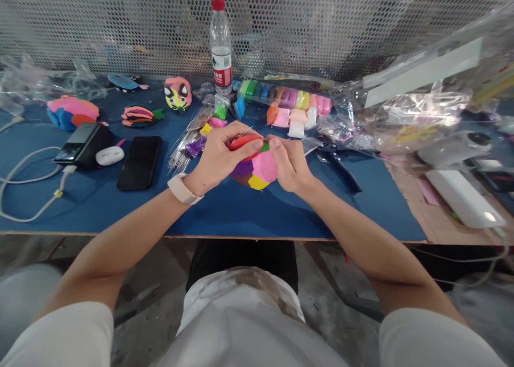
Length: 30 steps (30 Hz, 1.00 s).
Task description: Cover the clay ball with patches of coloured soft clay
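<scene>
Between my two hands is a rounded, multicoloured clay ball [263,167] with pink, purple, yellow, red and green patches, held above the blue mat [241,217]. My left hand [219,155] wraps its left side, the thumb lying along the red part at the top. On the other side, my right hand [291,161] grips the ball with thumb and fingers near the green patch. Both palms hide much of its sides. Just behind my left hand lie small packets of coloured clay [195,146] and a bundle of thin metal wires [180,150].
A water bottle [221,62] stands at the back by a perforated metal panel [140,24]. Finished clay figures [178,93], a phone [139,162] and a black device [84,145] are at left. Pliers [341,166], clay packs [297,115] and clear plastic bags [421,110] lie at right.
</scene>
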{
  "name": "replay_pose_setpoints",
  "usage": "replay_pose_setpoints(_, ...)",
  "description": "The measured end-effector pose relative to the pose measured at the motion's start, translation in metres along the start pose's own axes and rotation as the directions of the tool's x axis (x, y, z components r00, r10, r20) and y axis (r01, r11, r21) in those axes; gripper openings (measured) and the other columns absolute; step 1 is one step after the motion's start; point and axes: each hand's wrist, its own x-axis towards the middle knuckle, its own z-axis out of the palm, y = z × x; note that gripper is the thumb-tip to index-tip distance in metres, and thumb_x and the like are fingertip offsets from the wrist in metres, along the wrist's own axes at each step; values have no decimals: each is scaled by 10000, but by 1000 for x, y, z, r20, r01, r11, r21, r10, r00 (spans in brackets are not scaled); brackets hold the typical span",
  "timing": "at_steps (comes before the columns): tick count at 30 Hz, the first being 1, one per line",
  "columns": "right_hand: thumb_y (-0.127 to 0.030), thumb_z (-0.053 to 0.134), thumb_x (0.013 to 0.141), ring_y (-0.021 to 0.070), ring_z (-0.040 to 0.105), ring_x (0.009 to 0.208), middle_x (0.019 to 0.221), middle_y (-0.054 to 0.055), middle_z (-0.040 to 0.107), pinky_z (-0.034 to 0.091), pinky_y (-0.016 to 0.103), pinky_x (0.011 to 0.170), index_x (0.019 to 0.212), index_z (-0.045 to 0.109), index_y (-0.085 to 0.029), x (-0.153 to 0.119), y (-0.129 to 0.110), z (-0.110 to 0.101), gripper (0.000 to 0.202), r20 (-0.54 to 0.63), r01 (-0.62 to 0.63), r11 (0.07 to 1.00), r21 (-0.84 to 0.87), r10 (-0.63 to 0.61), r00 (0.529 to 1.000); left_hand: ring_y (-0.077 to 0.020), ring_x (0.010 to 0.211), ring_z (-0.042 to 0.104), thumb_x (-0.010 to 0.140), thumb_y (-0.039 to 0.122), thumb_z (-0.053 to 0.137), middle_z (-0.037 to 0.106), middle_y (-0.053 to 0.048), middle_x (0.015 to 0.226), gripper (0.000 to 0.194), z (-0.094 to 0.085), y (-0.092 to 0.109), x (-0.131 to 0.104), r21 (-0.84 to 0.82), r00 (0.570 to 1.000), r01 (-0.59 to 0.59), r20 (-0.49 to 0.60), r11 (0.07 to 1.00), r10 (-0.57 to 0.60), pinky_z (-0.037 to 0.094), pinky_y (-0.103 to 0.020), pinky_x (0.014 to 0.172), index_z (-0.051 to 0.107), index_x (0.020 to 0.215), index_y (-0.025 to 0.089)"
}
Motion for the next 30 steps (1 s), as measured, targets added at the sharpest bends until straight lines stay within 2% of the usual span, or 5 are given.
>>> replay_pose_setpoints(7, -936, 412, 1124, 191, 447, 616, 659, 10, 448, 426, 399, 582, 722, 480, -276, 0, 7, 2, 776, -26, -48, 998, 48, 49, 998, -256, 1102, 800, 961, 711, 938, 863, -86, 1165, 489, -5, 5, 2, -138, 981, 132, 158, 982, -109, 651, -392, 978, 917, 1123, 250)
replay_pose_setpoints(10, -917, 481, 1121, 184, 475, 638, 680, 4, 486, 441, 390, 611, 751, 493, -270, 3, 5, 1, 746, -26, 6, 1000, 31, -5, 1000, -246, 1094, 800, 961, 713, 938, 859, -79, 1151, 495, -1, 1, 0, -162, 988, 151, 70, 975, -141, 656, -372, 949, 895, 1116, 244)
replay_pose_setpoints(14, -769, 741, 1085, 225, 700, 857, 1025, 53, 778, 578, 417, 774, 1101, 707, -266, 8, 1, -1, 504, -115, 89, 996, 6, -87, 989, -222, 1065, 802, 984, 689, 929, 850, -76, 1182, 481, 5, -7, -3, -197, 986, 115, -94, 974, -135, 657, -342, 901, 869, 1146, 240)
replay_pose_setpoints(25, -692, 805, 1071, 219, 767, 817, 1039, 12, 840, 661, 417, 738, 1195, 764, -312, 13, 12, 1, 403, -175, 184, 979, 89, -166, 970, -214, 1055, 821, 975, 625, 965, 857, -67, 1201, 441, 0, -23, 2, -178, 1000, -24, -20, 984, 21, 694, -343, 901, 857, 1194, 259)
replay_pose_setpoints(30, -555, 730, 1149, 251, 838, 1098, 1221, 34, 834, 723, 468, 996, 1267, 788, -317, 13, 11, 2, 272, -191, 260, 965, 9, -254, 948, -213, 1079, 807, 950, 628, 990, 840, -58, 1234, 442, 2, -28, 2, -227, 998, -57, -22, 972, 53, 690, -353, 926, 850, 1195, 288)
